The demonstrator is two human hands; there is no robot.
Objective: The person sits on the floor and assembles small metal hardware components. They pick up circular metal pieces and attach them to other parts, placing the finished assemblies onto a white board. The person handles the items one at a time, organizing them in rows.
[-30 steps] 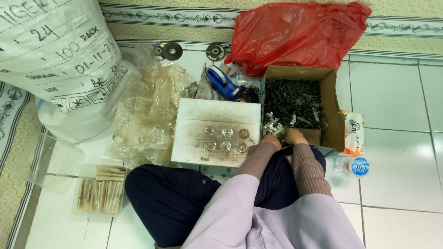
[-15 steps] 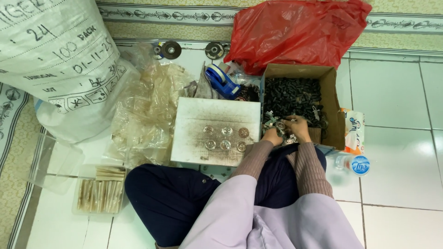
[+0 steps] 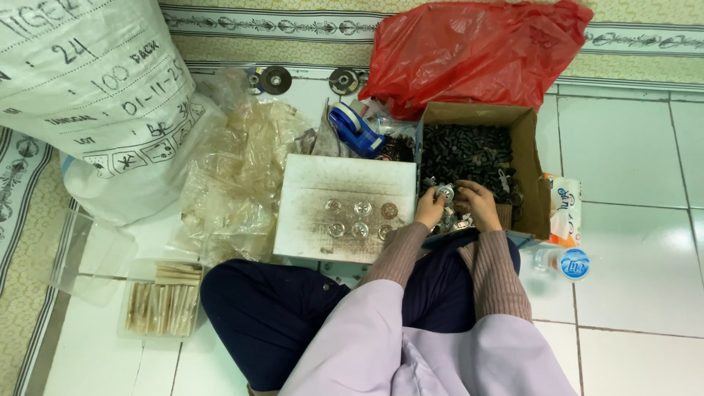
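Hands met at the near edge of a cardboard box (image 3: 529,158) full of small dark parts, seen from above a person seated on a tiled floor (image 3: 631,147). A second earlier the right hand (image 3: 478,203) lay deeper among the parts; it had since drawn back toward the left hand (image 3: 431,207). Between them sat a small round silvery metal piece (image 3: 444,193), pinched by the left fingers, the right hand touching it; how firmly the right gripped could not be told. Just left, a stained white board (image 3: 308,220) carried six similar round pieces (image 3: 359,218) in two rows, unchanged. This suggested one more piece being assembled.
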